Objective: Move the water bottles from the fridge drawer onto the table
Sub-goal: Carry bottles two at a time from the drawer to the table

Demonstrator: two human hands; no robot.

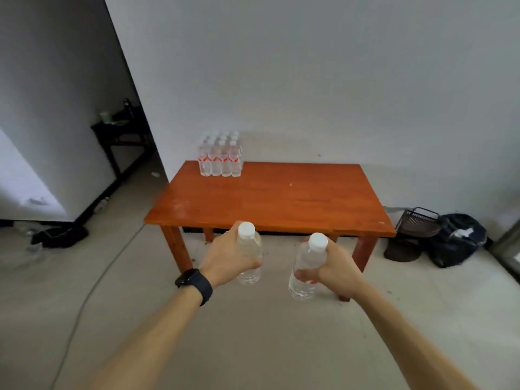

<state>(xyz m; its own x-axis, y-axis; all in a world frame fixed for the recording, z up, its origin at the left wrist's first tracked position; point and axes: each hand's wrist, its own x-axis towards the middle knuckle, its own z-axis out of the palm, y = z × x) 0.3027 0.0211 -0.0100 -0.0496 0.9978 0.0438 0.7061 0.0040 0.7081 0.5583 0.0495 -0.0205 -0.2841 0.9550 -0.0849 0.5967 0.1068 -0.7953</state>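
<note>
Just short of the wooden surface's (281, 198) near edge, over the floor, two white-capped water bottles are held roughly upright: the left bottle (249, 275) is clasped by the left grip (225, 256), the right bottle (304, 284) by the right grip (336, 270). At the surface's far left corner, a cluster of red-labelled bottles (221, 159) is stood packed together. A black watch (194, 284) is worn on the left wrist.

Both my bare forearms stretch forward, side by side and a little apart. My left hand (228, 256) wraps around a water bottle (249, 274), its back facing me. My right hand (336, 266) grips a second water bottle (302, 287), thumb across its front.
</note>
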